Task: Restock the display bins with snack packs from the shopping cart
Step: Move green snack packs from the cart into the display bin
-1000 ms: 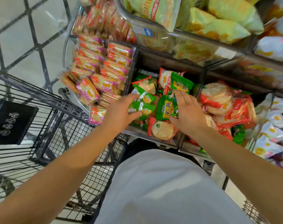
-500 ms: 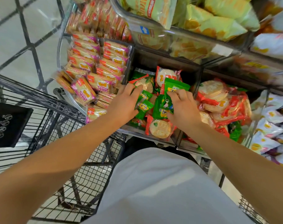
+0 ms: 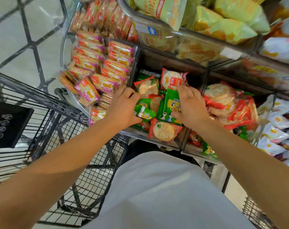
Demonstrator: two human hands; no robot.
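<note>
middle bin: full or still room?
Still room. Middle bin shows bare dark wall behind its snack packs, unlike the packed left bin.

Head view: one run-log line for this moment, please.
phase: placing | left hand: grips small green pack | right hand: holds large green pack | place: middle bin | cart: left
</note>
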